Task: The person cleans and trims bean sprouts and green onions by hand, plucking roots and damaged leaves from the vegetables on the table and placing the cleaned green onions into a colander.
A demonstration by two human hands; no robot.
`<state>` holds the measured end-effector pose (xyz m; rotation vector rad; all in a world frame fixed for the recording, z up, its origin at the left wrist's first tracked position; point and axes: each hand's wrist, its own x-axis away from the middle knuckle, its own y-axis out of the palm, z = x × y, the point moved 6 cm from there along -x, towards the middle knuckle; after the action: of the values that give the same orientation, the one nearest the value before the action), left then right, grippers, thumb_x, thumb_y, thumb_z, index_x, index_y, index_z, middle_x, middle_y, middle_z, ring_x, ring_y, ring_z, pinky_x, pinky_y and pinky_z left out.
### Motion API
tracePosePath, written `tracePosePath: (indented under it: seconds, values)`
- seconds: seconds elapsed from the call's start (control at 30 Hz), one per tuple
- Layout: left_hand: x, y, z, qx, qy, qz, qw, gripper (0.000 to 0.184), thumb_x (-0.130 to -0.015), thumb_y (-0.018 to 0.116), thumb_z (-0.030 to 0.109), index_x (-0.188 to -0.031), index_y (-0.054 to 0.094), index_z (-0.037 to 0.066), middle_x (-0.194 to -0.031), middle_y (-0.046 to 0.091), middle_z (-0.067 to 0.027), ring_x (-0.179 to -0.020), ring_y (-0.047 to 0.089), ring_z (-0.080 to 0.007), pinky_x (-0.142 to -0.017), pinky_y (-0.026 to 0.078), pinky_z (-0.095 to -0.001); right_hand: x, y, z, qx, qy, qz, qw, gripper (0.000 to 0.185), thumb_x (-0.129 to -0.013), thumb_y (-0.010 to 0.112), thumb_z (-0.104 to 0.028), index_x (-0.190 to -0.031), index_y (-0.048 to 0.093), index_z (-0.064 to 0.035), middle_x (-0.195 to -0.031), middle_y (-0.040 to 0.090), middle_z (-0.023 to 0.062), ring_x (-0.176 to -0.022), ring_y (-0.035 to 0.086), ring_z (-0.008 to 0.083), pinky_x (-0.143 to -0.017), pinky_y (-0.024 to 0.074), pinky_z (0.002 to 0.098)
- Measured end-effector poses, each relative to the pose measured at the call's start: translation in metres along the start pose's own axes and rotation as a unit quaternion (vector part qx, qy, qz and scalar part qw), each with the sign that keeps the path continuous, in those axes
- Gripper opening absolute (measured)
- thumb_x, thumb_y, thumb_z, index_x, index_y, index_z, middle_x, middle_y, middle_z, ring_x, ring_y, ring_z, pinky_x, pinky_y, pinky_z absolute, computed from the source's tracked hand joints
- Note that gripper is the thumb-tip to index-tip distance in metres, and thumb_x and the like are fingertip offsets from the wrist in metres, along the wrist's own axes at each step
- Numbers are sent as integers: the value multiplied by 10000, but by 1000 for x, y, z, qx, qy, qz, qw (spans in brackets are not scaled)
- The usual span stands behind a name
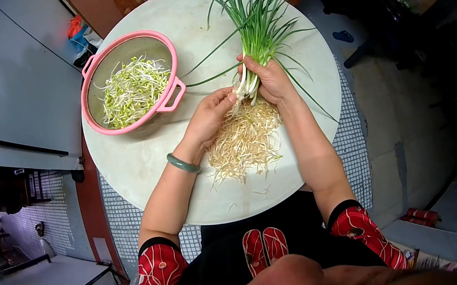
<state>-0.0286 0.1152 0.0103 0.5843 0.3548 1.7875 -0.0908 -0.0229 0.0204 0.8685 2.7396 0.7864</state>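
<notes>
Leftmost, one colander (pixel 146 46) rests on the counter (pixel 144 180), which is round, white and smooth; pink rim, two loop handles, fine mesh bowl. It contains one loose mound of sprouts (pixel 135 91), white-stemmed with yellow-green tips; individual count not resolvable. Next, the left hand (pixel 213 115), one smooth green bangle (pixel 183 163) at its wrist: thumb and forefinger pinched together at the root ends of one bunch of scallions (pixel 255 29). Below the bunch, one heap of strands (pixel 244 146), thin, pale tan, tangled, lies flat on the counter. Bunch located right of centre, above the heap; long axis runs away from the person, white bulbs near, slender green leaves fanning toward the far edge. Stalks too overlapped to count. Rightmost, the right hand (pixel 271 80) is closed around the white stalks.
</notes>
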Motion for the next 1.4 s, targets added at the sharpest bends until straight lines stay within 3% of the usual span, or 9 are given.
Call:
tracePosePath:
  seconds: [0.37, 0.7, 0.9, 1.07, 1.27, 1.33, 1.4]
  values:
    - [-2, -6, 7, -120, 61, 60, 989, 235, -925, 578, 113, -1116, 553, -22, -960, 602, -22, -848, 548, -65, -769, 445, -205, 2, 2, -3, 69, -36, 38, 996, 245, -902, 662, -218, -1028, 602, -17, -820, 637, 61, -696, 611, 125, -606, 515, 255]
    - [-5, -10, 5, -84, 63, 92, 990, 230, -919, 579, 129, -1086, 560, -28, -920, 610, -22, -799, 545, -64, -730, 443, -208, 5, 7, -6, 75, -56, 67, 993, 221, -876, 698, -248, -932, 619, -49, -777, 652, 39, -628, 561, 76, -558, 457, 224]
    - [-8, -17, 6, -127, 93, 129, 979, 249, -916, 572, 137, -1095, 553, -35, -906, 597, -22, -796, 532, -67, -731, 427, -209, 18, 23, -20, 173, -79, 107, 976, 215, -891, 679, -235, -928, 647, -26, -806, 666, 41, -659, 576, 97, -622, 461, 234]
    - [-8, -20, 13, -161, 109, 171, 966, 243, -924, 557, 145, -1065, 565, -53, -892, 606, -25, -790, 524, -73, -724, 421, -216, 27, 36, -20, 282, -159, 98, 941, 239, -889, 677, -228, -971, 677, -3, -862, 694, 50, -776, 628, 124, -713, 485, 270]
    - [-7, -29, 18, -88, 101, 179, 975, 254, -896, 566, 160, -1004, 632, -61, -911, 652, -63, -793, 566, -104, -740, 453, -247, 40, 58, -19, 311, -203, 65, 926, 240, -898, 667, -233, -978, 677, -7, -864, 696, 48, -796, 634, 130, -724, 489, 296]
    - [-8, -33, 16, -207, 107, 173, 957, 251, -890, 563, 162, -953, 661, -60, -934, 646, -84, -828, 588, -153, -765, 461, -279, 39, 58, -20, 260, -169, 67, 948, 249, -900, 665, -250, -961, 674, -8, -837, 689, 33, -783, 630, 125, -713, 489, 291]
    - [-5, -32, 12, -357, 97, 134, 919, 240, -888, 560, 154, -926, 670, -56, -946, 633, -96, -855, 592, -185, -780, 463, -295, 31, 45, -20, 225, -93, 71, 967, 258, -892, 677, -271, -879, 655, -14, -778, 666, 29, -677, 604, 108, -633, 487, 264]
